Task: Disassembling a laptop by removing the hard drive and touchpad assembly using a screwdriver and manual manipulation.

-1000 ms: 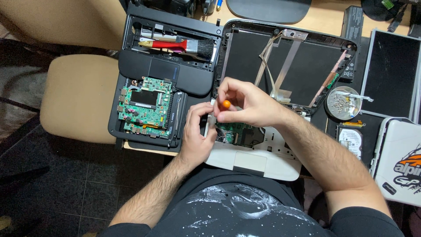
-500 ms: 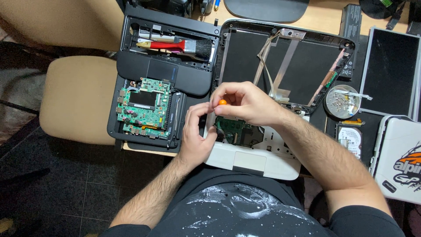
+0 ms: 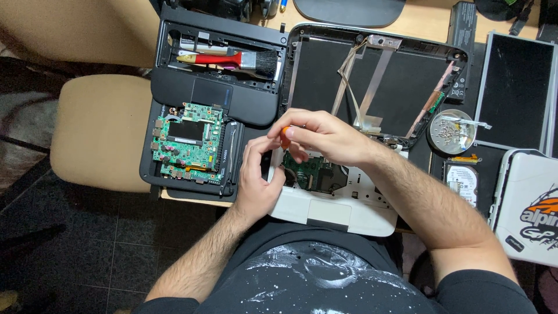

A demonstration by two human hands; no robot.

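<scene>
The right hand (image 3: 325,136) pinches an orange-handled screwdriver (image 3: 285,134), fingers clamped on it, over the white laptop base (image 3: 331,212), and the left hand (image 3: 258,180) curls against that base's left edge, whether closed on anything I cannot tell. Teardown looks well along: under the grip 1 green board (image 3: 308,168) still sits in the base. Left of the grip lies 1 stripped black chassis (image 3: 192,145); beyond it 1 brush (image 3: 232,59) and 1 emptied lid (image 3: 372,81); right, 1 screw dish (image 3: 450,131) and 1 drive (image 3: 462,180).

Two hands (image 3: 261,180) (image 3: 325,136), one orange-handled screwdriver (image 3: 285,134), two opened laptop bases (image 3: 197,99) (image 3: 331,203), one green circuit board (image 3: 189,139), one red-handled brush (image 3: 232,59), one dish of screws (image 3: 451,131), one hard drive (image 3: 462,180)
</scene>
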